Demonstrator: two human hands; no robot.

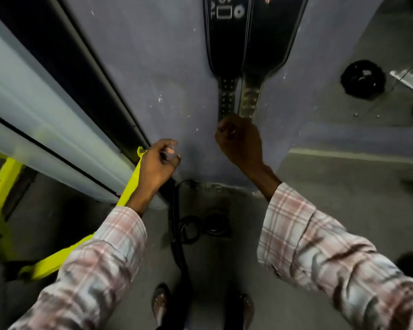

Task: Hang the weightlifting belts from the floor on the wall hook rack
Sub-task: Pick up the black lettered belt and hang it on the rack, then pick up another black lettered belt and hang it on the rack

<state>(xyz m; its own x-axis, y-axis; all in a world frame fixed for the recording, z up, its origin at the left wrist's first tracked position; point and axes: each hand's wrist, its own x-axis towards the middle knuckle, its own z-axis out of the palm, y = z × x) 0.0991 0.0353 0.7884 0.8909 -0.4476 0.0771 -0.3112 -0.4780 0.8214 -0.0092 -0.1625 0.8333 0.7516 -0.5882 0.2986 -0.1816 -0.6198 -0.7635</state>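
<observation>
Two black weightlifting belts hang side by side on the blue-grey wall (153, 67): the left belt (224, 44) has white print, the right belt (272, 39) narrows to a studded strap. The hook rack is out of frame above. My right hand (240, 141) is closed as a fist over the lower strap ends and hides their tips. My left hand (159, 160) hovers in front of the wall to the left, fingers curled, with nothing seen in it. A long black strap (178, 234) lies on the floor below, running towards my feet.
Two dark coiled rings (188, 228) lie on the grey floor by the wall's foot. A yellow metal frame (0, 186) and a pale sliding panel (34, 110) stand at the left. A black round weight (362, 78) lies at the right. My sandalled feet (161, 303) are below.
</observation>
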